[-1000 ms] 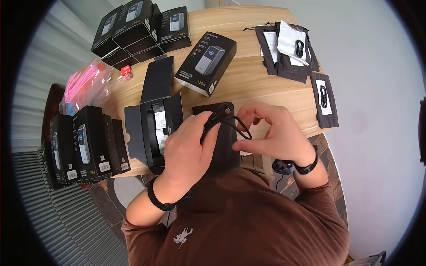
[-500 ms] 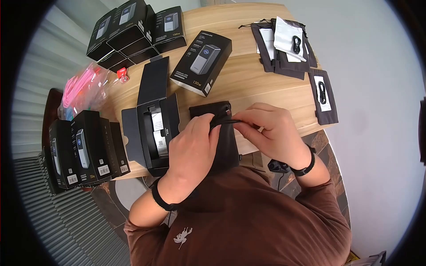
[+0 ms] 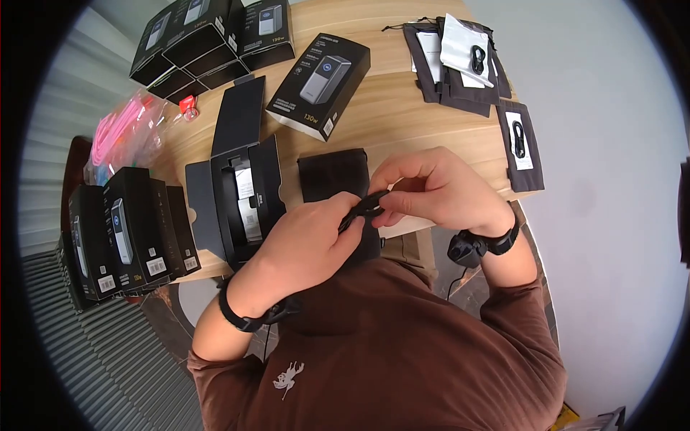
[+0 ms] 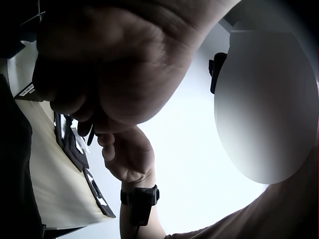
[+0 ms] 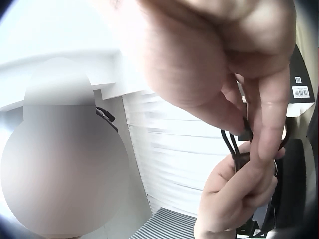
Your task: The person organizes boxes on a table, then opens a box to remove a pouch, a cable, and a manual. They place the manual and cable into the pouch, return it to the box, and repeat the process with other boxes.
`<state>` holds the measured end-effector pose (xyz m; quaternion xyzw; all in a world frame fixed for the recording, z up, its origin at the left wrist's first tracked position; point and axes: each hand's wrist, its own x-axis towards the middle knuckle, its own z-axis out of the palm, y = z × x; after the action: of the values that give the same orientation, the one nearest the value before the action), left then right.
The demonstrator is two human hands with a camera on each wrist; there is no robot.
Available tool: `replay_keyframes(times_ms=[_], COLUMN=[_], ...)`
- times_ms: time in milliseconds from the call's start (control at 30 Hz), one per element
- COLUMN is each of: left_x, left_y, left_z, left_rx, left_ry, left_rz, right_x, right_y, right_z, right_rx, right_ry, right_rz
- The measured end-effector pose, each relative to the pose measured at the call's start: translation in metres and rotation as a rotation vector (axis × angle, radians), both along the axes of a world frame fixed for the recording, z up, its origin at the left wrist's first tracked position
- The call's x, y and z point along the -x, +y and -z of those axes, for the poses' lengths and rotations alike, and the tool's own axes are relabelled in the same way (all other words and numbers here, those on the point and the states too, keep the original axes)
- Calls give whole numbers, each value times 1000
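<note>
A black cable (image 3: 369, 206) is bunched between both hands, above a dark pouch (image 3: 333, 174) at the table's front edge. The left hand (image 3: 305, 241) pinches the bundle between thumb and fingers. From the other side, the right hand (image 3: 438, 188) pinches its right end with thumb and fingertips. In the right wrist view, loops of the cable (image 5: 228, 143) stick out between the right hand (image 5: 224, 64) and the left hand (image 5: 234, 194). Left of the hands stands an opened black box (image 3: 228, 188) with white labelled pieces inside.
A closed black box (image 3: 320, 86) lies behind the pouch. Stacked boxes (image 3: 198, 50) stand at the back left, more boxes (image 3: 129, 230) at the front left, beside a plastic bag with pink cords (image 3: 118, 133). Grey pouches (image 3: 460, 79) with papers and cables lie at the right.
The right hand first stood apart from the cable, then took hold of it. The loose loop has been drawn into a more compact bundle. The head view has shifted slightly.
</note>
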<state>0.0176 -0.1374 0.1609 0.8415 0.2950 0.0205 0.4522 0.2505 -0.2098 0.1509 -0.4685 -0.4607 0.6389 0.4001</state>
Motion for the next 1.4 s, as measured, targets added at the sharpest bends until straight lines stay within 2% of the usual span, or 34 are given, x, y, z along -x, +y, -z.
replay_keyframes(times_ms=[100,200,300,433,533,600,700,800,900,1033,1133,1400], left_x=[3,6,9,8,2,6,9,11,12,11,6,3], left_y=[5,6,5,7,13,10,13,13,14,11,16,12], left_z=[-4,5,11,24,11,20,22,23,26,30,13,16], left_rx=[122,172,264,397,592,658,788,825,851,849,860,978], left_ry=[25,30,43,44,229,120,50,-5,-38,0,134,140], left_rz=[68,120,192,320,374,337,253,221,251,277,317,121], right_x=[0,-2,-1,-4,-6,-6,-1,6,8,4,2,14], right_y=[3,4,6,5,3,-1,-5,-10,-16,-15,-14,-22], right_z=[-5,-5,-11,-3,6,12,19,20,24,19,15,13], right_rx=[128,182,219,251,203,210,53,-128,-305,-337,-334,-247], right_ry=[-14,-15,-116,-69,-21,51,61,-158,-191,-246,-277,-312], right_rz=[-28,-65,-113,-191,-263,-257,-254,-178,-128,-136,-113,-13])
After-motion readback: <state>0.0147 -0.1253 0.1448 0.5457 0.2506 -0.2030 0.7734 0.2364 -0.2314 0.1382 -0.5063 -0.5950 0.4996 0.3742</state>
